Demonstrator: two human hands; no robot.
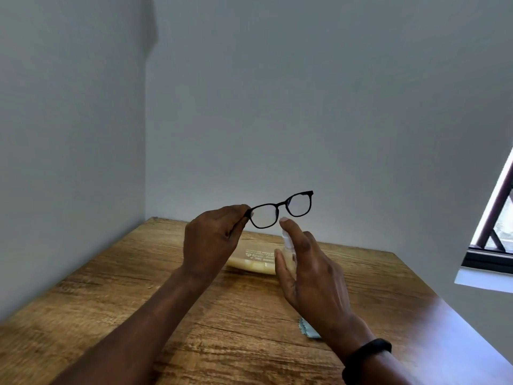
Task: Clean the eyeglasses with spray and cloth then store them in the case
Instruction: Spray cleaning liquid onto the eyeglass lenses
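Observation:
My left hand pinches the black-framed eyeglasses at their left end and holds them up above the table, lenses facing me. My right hand grips a small clear spray bottle just below the glasses, with the forefinger on its top. The bottle is mostly hidden by the fingers. A cream eyeglass case lies on the table behind both hands. A corner of a light blue cloth shows on the table under my right wrist.
The wooden table stands in a corner between two grey walls. A window with a white sill is at the right. A black band sits on my right wrist.

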